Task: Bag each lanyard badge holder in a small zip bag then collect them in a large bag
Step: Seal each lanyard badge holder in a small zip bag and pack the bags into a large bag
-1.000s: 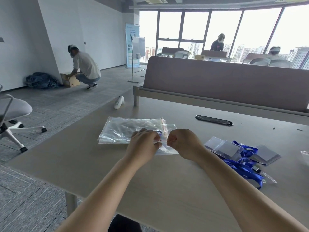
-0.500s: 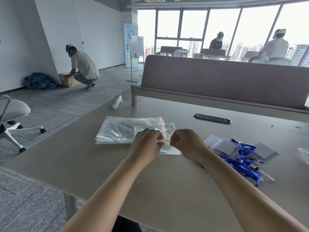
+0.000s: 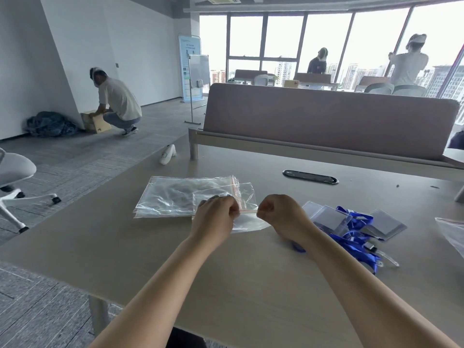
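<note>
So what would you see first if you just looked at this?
Two hands at the middle of the table: the left hand and right hand pinch the red-striped top of a small zip bag. To their right lies a tangle of bright blue lanyards with clear badge holders. Behind the hands a bigger clear bag lies flat.

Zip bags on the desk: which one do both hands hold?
The small zip bag, its red strip pinched between left hand and right hand; the larger bags behind and the bag at the right edge lie unheld.
</note>
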{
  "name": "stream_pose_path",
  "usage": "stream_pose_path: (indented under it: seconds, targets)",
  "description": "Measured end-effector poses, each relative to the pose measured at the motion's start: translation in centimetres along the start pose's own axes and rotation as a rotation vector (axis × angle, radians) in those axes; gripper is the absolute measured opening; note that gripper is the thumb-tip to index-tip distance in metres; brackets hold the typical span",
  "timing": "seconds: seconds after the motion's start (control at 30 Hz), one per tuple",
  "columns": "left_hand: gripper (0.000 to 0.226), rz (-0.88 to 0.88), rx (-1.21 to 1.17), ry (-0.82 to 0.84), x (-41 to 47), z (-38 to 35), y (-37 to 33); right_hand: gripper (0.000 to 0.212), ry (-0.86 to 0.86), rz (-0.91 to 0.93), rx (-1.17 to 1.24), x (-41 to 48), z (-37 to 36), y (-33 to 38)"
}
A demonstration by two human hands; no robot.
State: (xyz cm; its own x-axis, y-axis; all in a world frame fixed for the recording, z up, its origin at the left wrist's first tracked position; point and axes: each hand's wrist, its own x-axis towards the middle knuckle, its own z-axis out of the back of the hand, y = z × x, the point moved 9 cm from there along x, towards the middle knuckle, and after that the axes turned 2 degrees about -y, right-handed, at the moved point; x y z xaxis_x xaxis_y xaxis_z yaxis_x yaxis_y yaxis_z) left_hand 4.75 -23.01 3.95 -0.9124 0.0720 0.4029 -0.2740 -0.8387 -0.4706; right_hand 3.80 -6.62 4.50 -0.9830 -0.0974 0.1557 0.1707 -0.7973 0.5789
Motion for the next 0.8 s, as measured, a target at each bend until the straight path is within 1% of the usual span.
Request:
stream_pose_path:
  seconds: [0.17,0.37,0.43,0.57,0.73,0.8]
  targets:
    - [0.022,0.008,-0.006,0.003,0.0,0.2,0.0,0.008,-0.016,-0.007,0.029,-0.3,-0.1,0.2]
    - [0.017,0.026,-0.040,-0.011,-0.1,1.0,0.7,0.005,-0.059,-0.080,0.206,-0.5,0.7,-0.8]
    - [0.018,0.012,-0.046,-0.015,0.0,1.3,0.5,0.005,-0.063,-0.088,0.240,-0.6,0.8,-0.9]
    - [0.028,0.005,-0.059,-0.042,0.1,2.1,0.3,0.004,-0.079,-0.076,0.317,-0.8,1.0,-0.4]
    - [0.023,0.020,-0.086,-0.055,0.0,2.8,0.1,0.003,-0.118,-0.082,0.327,-0.9,1.4,0.0]
    - [0.017,0.014,-0.081,-0.072,0.1,3.4,0.0,0.004,-0.131,-0.077,0.316,-0.9,1.9,0.3]
